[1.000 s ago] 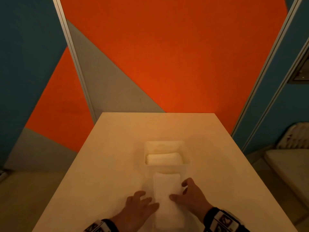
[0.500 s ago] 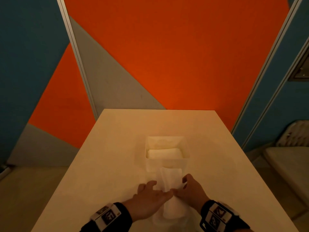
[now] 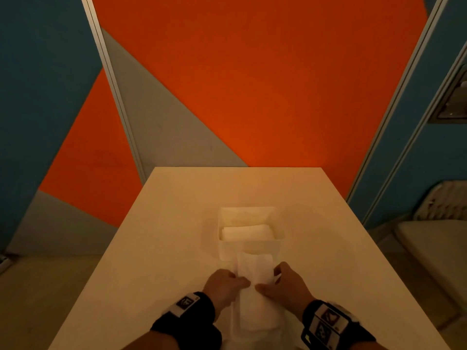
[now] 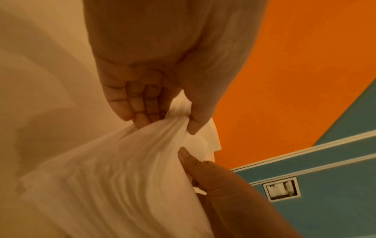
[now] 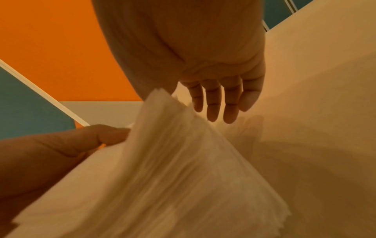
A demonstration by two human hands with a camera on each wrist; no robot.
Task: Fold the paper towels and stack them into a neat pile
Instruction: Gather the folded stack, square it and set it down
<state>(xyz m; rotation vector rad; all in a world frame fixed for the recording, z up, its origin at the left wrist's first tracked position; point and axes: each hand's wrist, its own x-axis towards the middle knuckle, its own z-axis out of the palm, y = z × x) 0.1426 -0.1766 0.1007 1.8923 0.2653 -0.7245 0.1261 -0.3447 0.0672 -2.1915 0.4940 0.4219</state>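
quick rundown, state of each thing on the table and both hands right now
paper towel: far end lifted off the table, gathered between both hands, near end lying on the table
left hand: pinches the towel's left edge
right hand: thumb on the towel's right edge, fingers extended; grip unclear
container: upright, open-topped
folded towels: lying inside the container
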